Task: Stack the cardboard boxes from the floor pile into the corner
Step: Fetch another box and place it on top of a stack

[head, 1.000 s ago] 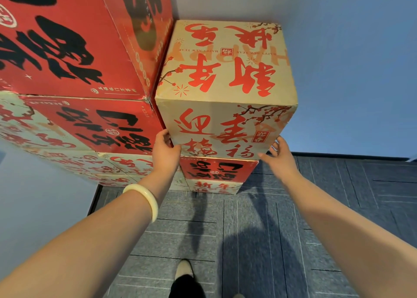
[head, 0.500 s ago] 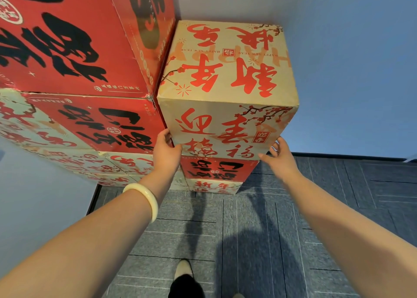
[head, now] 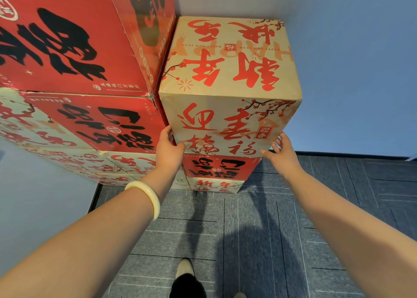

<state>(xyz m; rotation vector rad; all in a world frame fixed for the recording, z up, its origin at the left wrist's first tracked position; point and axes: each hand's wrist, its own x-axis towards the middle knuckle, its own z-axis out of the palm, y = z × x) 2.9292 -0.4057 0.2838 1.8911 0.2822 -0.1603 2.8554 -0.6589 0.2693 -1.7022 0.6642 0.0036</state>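
Observation:
A tan cardboard box (head: pixel 228 76) with red characters sits on top of the right-hand stack in the corner, on a red box (head: pixel 222 165) that rests on another tan box (head: pixel 214 186). My left hand (head: pixel 168 150) grips its lower left corner, thumb on the front face and fingers in the gap beside the neighbouring stack. At the lower right corner my right hand (head: pixel 281 154) touches the box with its fingers spread and straight.
A taller stack of red and tan boxes (head: pixel 74 76) fills the left, tight against the tan box. Blue-grey walls (head: pixel 356 67) meet behind the stacks. Grey carpet tiles (head: pixel 259 230) lie below, with my shoe (head: pixel 185 269) near the bottom edge.

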